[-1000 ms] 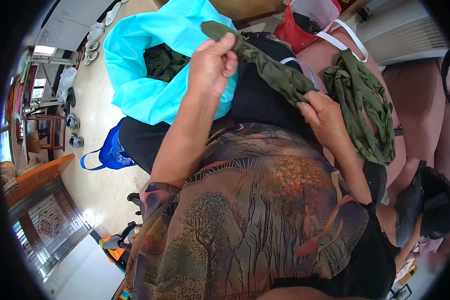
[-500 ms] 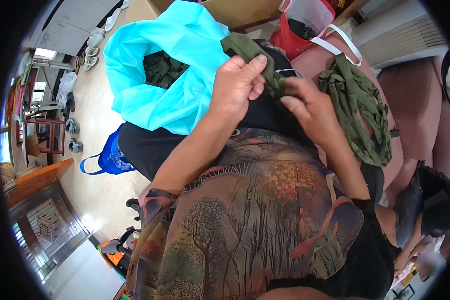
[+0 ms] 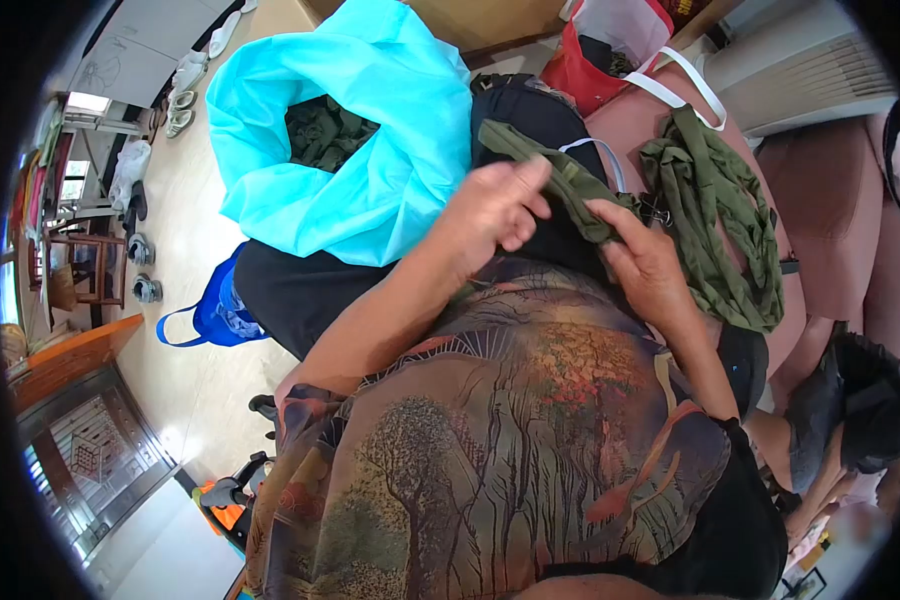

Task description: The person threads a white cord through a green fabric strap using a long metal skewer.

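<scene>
A narrow, folded strip of olive green fabric [image 3: 577, 190] stretches slantwise above my lap. My right hand [image 3: 647, 258] pinches its lower right end between thumb and fingers. Farther left, my left hand [image 3: 495, 212] has curled fingers, its thumb lying against the strip's edge; motion blurs it slightly. Just left of my hands is a bright turquoise bag [image 3: 260, 185], rolled open at the top, with a heap of dark green fabric pieces [image 3: 328, 135] inside. Long olive green fabric lengths [image 3: 715, 220] lie bunched on the pink seat to the right.
A red bag [image 3: 580, 60] with white handles stands behind the pink seat [image 3: 820, 190]. A blue bag [image 3: 210, 318] sits on the floor at left, where shoes [image 3: 142, 250] line the tiles. Another person's dark-clothed legs [image 3: 820, 420] show at lower right.
The strip's far end has come away from the turquoise bag's edge and now shows above my left hand. Both hands have shifted slightly down and right.
</scene>
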Demonstrator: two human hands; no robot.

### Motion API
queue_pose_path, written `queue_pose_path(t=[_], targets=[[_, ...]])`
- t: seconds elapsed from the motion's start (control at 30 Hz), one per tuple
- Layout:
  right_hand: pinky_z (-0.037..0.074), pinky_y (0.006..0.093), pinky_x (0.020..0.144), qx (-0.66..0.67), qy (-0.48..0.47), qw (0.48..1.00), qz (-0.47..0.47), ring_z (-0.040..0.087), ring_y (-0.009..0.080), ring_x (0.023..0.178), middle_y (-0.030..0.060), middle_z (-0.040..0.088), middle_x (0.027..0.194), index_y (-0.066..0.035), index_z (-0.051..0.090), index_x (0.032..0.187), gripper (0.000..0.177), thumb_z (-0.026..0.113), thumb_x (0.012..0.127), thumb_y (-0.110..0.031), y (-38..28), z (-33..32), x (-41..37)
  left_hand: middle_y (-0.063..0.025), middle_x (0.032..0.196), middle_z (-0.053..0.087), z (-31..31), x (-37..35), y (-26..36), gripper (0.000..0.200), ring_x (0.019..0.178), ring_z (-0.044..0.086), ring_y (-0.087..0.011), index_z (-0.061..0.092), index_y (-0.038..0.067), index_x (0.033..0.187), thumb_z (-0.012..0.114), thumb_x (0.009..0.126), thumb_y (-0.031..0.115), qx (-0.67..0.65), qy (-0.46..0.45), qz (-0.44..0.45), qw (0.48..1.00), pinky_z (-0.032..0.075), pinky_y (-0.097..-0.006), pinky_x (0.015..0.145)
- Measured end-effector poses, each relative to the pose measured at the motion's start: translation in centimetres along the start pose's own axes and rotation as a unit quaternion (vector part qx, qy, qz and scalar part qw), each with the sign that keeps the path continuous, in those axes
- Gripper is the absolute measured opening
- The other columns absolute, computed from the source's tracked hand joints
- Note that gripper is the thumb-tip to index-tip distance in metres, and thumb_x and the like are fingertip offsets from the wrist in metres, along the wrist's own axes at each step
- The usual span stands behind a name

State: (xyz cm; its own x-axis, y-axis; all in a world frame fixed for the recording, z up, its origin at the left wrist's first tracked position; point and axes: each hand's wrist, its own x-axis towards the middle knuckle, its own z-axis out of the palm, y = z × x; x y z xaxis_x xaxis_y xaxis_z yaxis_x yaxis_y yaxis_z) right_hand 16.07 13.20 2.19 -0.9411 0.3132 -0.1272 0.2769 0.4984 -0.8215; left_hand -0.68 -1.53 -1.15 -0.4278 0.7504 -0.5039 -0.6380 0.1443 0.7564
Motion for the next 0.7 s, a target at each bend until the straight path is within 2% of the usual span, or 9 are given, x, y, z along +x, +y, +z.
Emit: queue_pose_path(t=[0.1,0.13,0.17,0.27,0.37,0.47,0.57,0.63,0.7], targets=[[0.051,0.0345,0.080,-0.011,-0.030,0.999,0.020,0.068,0.0337,0.091,0.0209,0.065,0.100,-0.013,0.053,0.129,0.043,0.056,0.087,-0.001,0.0,-0.6,-1.3,-0.0052,0.073,0.060,-1.5,1.0,-0.6,0.039,0.051,0.050,-0.0114,0.058,0.006,0.085,0.058,0.095,0.043,-0.152,0.016,0.023,0.988,0.033,-0.0212,0.042],[0.051,0.0350,0.080,-0.018,-0.040,0.999,0.032,0.067,0.0348,0.092,0.0209,0.065,0.100,-0.013,0.053,0.129,0.044,0.056,0.087,-0.001,0.1,-0.6,-1.8,-0.0056,0.069,0.057,-1.5,1.1,-0.9,0.032,0.052,0.050,-0.0100,0.057,0.006,0.084,0.064,0.093,0.036,-0.184,0.012,0.037,0.982,0.034,-0.0220,0.042],[0.051,0.0354,0.081,-0.025,-0.049,0.997,0.045,0.067,0.0359,0.093,0.0209,0.065,0.101,-0.014,0.053,0.130,0.045,0.056,0.087,-0.001,0.3,-0.7,-2.0,-0.0055,0.069,0.057,-1.6,1.3,-1.3,0.030,0.052,0.050,-0.0101,0.057,0.006,0.084,0.065,0.093,0.034,-0.174,0.012,0.027,0.984,0.034,-0.0222,0.042],[0.051,0.0369,0.079,-0.042,0.001,0.998,-0.050,0.066,0.0381,0.093,0.0210,0.065,0.099,-0.015,0.049,0.133,0.050,0.056,0.085,-0.002,1.8,-0.3,-2.7,-0.0052,0.067,0.057,-1.3,1.5,-2.1,0.026,0.051,0.051,-0.0105,0.057,0.005,0.085,0.067,0.092,0.028,-0.139,0.007,0.001,0.990,0.034,-0.0224,0.041],[0.051,0.0380,0.080,-0.036,-0.011,0.999,-0.013,0.066,0.0387,0.094,0.0219,0.065,0.101,-0.014,0.044,0.137,0.055,0.056,0.085,-0.002,1.0,-0.4,-2.5,-0.0051,0.067,0.058,0.3,0.8,-2.2,0.023,0.050,0.051,-0.0105,0.058,0.004,0.087,0.067,0.092,0.024,-0.082,-0.013,-0.024,0.996,0.034,-0.0221,0.041],[0.050,0.0388,0.080,-0.016,-0.013,0.999,-0.033,0.064,0.0407,0.096,0.0234,0.063,0.105,-0.012,0.042,0.139,0.057,0.057,0.084,-0.003,0.6,0.0,-1.7,-0.0046,0.066,0.059,1.7,-0.1,-2.3,0.023,0.048,0.050,-0.0100,0.060,0.001,0.090,0.067,0.092,0.023,-0.035,-0.065,-0.046,0.996,0.036,-0.0219,0.041],[0.051,0.0382,0.079,0.003,-0.009,0.999,-0.047,0.066,0.0356,0.094,0.0186,0.065,0.105,-0.010,0.042,0.139,0.056,0.055,0.086,0.000,0.2,0.2,-1.0,-0.0044,0.066,0.060,1.9,-0.4,-2.0,0.022,0.050,0.052,-0.0096,0.063,0.001,0.090,0.068,0.091,0.022,0.012,-0.085,-0.021,0.996,0.037,-0.0217,0.042],[0.051,0.0347,0.077,0.017,0.018,0.993,-0.115,0.066,0.0269,0.089,0.0127,0.065,0.102,-0.010,0.044,0.138,0.053,0.053,0.087,0.002,0.4,0.4,-0.4,-0.0043,0.066,0.061,2.5,-0.9,-0.4,0.020,0.050,0.053,-0.0094,0.064,0.002,0.089,0.068,0.091,0.022,0.068,-0.063,0.006,0.996,0.038,-0.0214,0.043],[0.051,0.0310,0.077,0.081,0.028,0.990,-0.109,0.064,0.0191,0.086,0.0081,0.064,0.100,-0.009,0.046,0.137,0.051,0.051,0.088,0.004,-0.1,0.1,0.2,-0.0038,0.074,0.064,2.4,-0.4,0.8,0.016,0.056,0.056,-0.0093,0.068,0.003,0.090,0.068,0.090,0.019,0.130,-0.067,0.069,0.987,0.042,-0.0216,0.048]])
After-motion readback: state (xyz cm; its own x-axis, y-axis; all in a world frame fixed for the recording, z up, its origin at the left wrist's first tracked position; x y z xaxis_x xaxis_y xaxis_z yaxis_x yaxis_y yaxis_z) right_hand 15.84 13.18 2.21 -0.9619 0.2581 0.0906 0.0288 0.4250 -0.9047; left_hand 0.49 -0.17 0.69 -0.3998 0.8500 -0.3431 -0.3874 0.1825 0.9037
